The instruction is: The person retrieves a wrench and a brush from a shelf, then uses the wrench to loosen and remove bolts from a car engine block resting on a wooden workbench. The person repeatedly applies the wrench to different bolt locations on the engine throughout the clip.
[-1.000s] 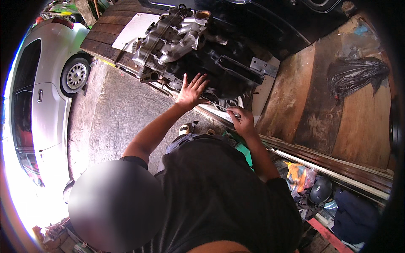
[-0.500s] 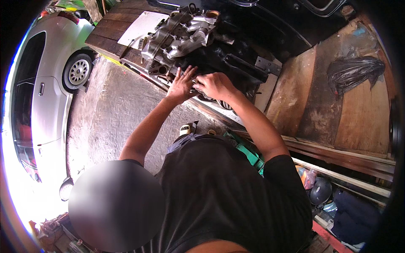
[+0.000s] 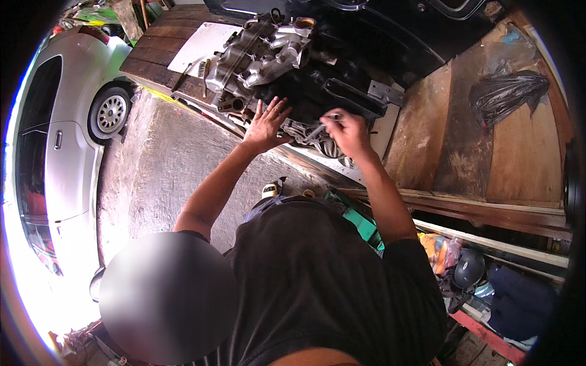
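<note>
Head view: left hand (image 3: 266, 125) splayed flat on engine (image 3: 274, 67); right hand (image 3: 347, 131) grips metal tool (image 3: 317, 130).

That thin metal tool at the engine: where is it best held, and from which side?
Probably by its near end, as the right hand holds the thin metal tool now, coming from the person's side. Its far tip points into the engine block, so only the near end seems free. The left hand rests flat on the engine.
</note>
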`<state>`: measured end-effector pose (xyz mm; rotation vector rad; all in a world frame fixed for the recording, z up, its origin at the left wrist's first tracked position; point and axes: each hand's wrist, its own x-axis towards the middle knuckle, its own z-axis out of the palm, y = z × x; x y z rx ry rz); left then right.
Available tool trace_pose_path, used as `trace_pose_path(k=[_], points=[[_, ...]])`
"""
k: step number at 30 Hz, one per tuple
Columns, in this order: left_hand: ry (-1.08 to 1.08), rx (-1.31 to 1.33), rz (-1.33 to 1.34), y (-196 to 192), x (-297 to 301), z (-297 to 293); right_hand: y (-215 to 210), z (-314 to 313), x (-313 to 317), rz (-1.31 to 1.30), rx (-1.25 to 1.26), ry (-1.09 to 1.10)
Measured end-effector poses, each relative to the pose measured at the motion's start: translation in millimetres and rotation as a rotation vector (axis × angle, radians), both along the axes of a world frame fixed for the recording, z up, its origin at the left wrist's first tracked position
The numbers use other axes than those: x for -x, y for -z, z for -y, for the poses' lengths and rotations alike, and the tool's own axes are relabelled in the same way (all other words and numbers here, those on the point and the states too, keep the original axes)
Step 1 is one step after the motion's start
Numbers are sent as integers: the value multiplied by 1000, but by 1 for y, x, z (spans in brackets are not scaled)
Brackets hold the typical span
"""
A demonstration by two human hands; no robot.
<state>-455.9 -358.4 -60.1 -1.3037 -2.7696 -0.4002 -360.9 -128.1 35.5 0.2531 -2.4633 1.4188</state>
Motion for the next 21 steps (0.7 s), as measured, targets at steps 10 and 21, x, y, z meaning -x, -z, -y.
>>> trace_pose_path(k=[10,21], points=[[136,-12,60,20,-3,-49,92,-56,-82,163,595,253],[113,1,6,23,1,-61,102,-47,-75,112,681,249]])
